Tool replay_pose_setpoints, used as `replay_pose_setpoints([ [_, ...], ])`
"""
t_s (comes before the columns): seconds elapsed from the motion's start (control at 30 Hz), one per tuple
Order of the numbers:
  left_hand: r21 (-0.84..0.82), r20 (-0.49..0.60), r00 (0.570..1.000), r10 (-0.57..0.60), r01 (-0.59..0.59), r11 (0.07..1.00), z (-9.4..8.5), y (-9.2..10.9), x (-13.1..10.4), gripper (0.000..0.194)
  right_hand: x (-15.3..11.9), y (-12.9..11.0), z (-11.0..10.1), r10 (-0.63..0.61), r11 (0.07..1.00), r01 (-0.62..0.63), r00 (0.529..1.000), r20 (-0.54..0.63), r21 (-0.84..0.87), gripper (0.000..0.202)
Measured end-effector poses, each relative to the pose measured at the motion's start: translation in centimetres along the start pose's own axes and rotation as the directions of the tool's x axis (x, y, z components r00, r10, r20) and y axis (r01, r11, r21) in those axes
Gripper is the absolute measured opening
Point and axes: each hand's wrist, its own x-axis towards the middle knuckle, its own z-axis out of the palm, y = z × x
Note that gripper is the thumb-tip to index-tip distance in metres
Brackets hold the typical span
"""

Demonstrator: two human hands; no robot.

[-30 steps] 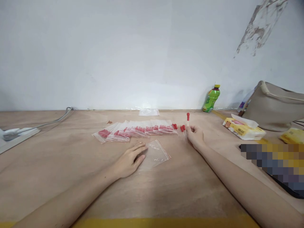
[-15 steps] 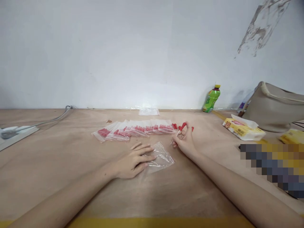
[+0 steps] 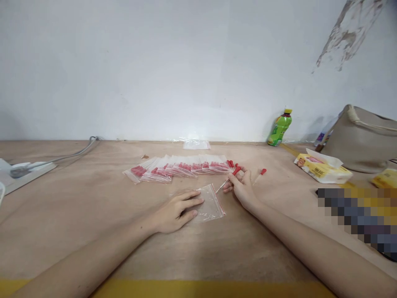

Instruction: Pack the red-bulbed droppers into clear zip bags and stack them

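My left hand (image 3: 177, 210) lies with its fingers spread, the fingertips on a clear zip bag (image 3: 211, 205) with a red-edged opening facing right. Between the fingers of my right hand (image 3: 242, 185) is a thin clear dropper with a red bulb (image 3: 236, 170); its tip points down-left at the bag's upper right edge. Behind my hands lies an overlapping row of filled zip bags (image 3: 186, 167) showing red bulbs inside. Several loose droppers lie at the row's right end, partly hidden by my right hand, and another loose dropper (image 3: 263, 171) lies right of that hand.
A green bottle (image 3: 280, 128) stands by the wall. Farther right are a yellow tissue pack (image 3: 322, 169) and a beige bag (image 3: 359, 140). A white power strip (image 3: 34, 176) with a grey cable lies at left. A flat plastic bag (image 3: 196, 145) rests at the wall.
The dropper in my right hand now slants down-left, with its tip near the bag's opening. The clear bag lies flatter under my left fingers. The view has shifted slightly.
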Motion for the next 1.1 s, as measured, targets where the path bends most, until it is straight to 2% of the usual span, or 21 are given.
replay_pose_setpoints([
  [0.17, 0.004, 0.000, 1.000, 0.011, -0.011, 1.000, -0.4, 0.2, 0.0, 0.043, -0.7, -0.3, 0.4, 0.096, 0.991, -0.097, 0.995, 0.018, 0.088, 0.040],
  [0.3, -0.011, -0.007, 1.000, 0.004, -0.004, 1.000, -0.5, 0.5, -0.1, 0.048, -1.6, -0.8, -0.1, 0.188, 0.977, -0.202, 0.968, 0.166, 0.069, 0.032],
  [0.47, -0.010, 0.007, 1.000, 0.029, -0.029, 1.000, -0.5, 0.1, 0.0, 0.053, -2.1, -1.1, -1.9, 0.222, 0.974, -0.179, 0.869, 0.443, -0.137, 0.030],
  [0.63, -0.033, 0.049, 0.996, 0.079, -0.077, 0.996, -0.8, -0.4, 0.4, 0.053, -2.3, -1.8, -2.5, 0.163, 0.981, -0.066, 0.784, 0.598, -0.180, 0.028],
  [0.73, -0.034, 0.062, 0.992, 0.113, -0.111, 0.993, -0.9, -0.3, 0.6, 0.049, -2.4, -2.3, -2.3, 0.176, 0.983, -0.089, 0.699, 0.693, -0.160, 0.028],
  [0.8, -0.031, 0.069, 0.991, 0.118, -0.116, 0.993, -0.9, -0.2, 0.7, 0.049, -2.4, -2.3, -2.2, 0.198, 0.980, -0.116, 0.673, 0.713, -0.163, 0.028],
  [0.83, -0.029, 0.072, 0.991, 0.116, -0.114, 0.993, -1.0, -0.2, 0.7, 0.049, -2.4, -2.3, -2.1, 0.207, 0.978, -0.119, 0.680, 0.703, -0.173, 0.028],
  [0.97, -0.021, 0.090, 0.986, 0.140, -0.139, 0.990, -1.1, -0.1, 0.6, 0.047, -2.3, -1.8, -2.0, 0.238, 0.961, -0.103, 0.783, 0.574, -0.259, 0.029],
  [1.0, -0.017, 0.094, 0.984, 0.150, -0.149, 0.989, -1.1, -0.2, 0.5, 0.046, -2.3, -1.7, -2.0, 0.243, 0.957, -0.103, 0.796, 0.554, -0.273, 0.030],
  [1.03, -0.013, 0.102, 0.982, 0.159, -0.159, 0.987, -1.2, -0.2, 0.5, 0.045, -2.3, -1.7, -2.0, 0.245, 0.956, -0.102, 0.796, 0.553, -0.276, 0.030],
  [1.1, -0.007, 0.113, 0.979, 0.167, -0.167, 0.986, -1.2, -0.2, 0.5, 0.044, -2.3, -1.8, -1.9, 0.242, 0.961, -0.103, 0.765, 0.596, -0.258, 0.030],
])
